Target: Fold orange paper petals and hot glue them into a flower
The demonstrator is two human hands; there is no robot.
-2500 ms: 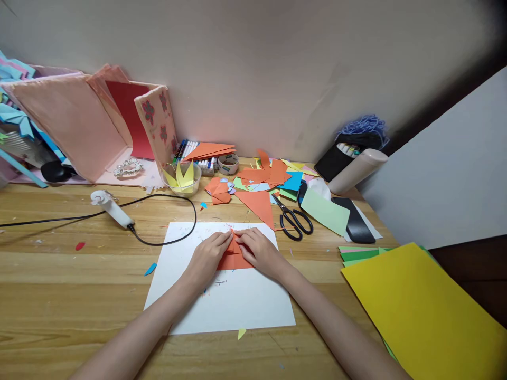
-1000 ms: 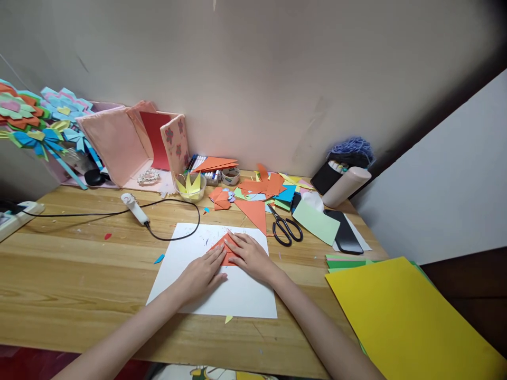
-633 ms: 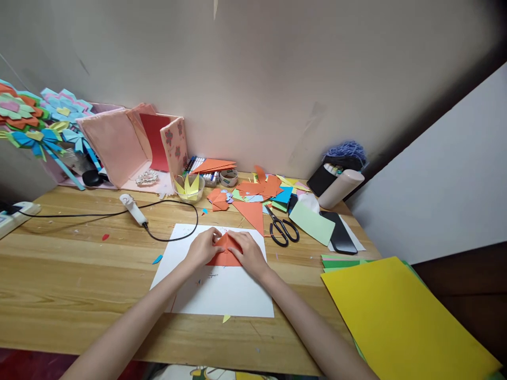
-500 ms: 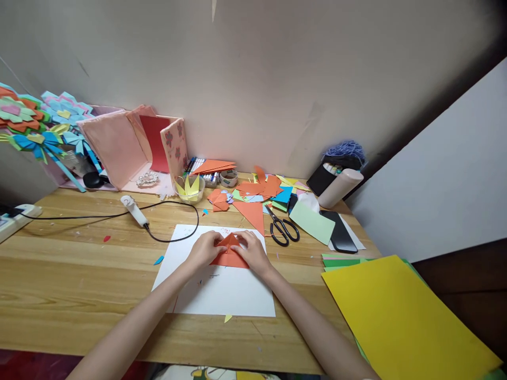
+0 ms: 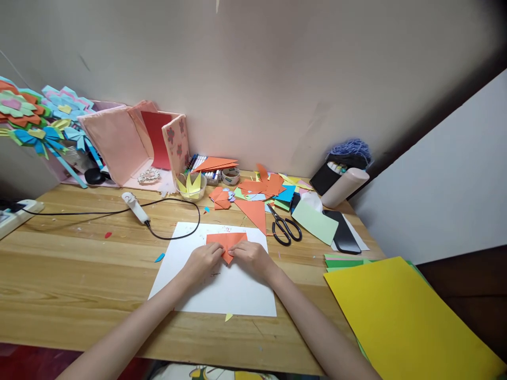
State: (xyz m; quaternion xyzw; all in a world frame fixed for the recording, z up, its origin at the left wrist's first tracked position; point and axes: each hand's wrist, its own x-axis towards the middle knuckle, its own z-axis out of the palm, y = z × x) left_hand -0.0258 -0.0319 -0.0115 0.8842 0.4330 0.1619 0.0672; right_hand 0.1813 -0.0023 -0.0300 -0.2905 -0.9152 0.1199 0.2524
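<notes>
Wooden desk (image 5: 79, 279), grey wall (image 5: 245, 79); left hand (image 5: 205, 259), right hand (image 5: 254, 257) pinching orange paper (image 5: 226, 239).

room over wood (image 5: 99, 264) left of left hand (image 5: 204, 259); obstacles: cable (image 5: 166, 239) over white sheet (image 5: 245, 295) far left, scissors (image 5: 281, 218) beside far right.

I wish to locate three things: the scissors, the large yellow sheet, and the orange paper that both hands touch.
Scissors (image 5: 279, 218): head view, where blades meet handles.
Yellow sheet (image 5: 406, 323): head view, middle of its face.
Orange paper (image 5: 227, 240): head view, upper middle.
</notes>
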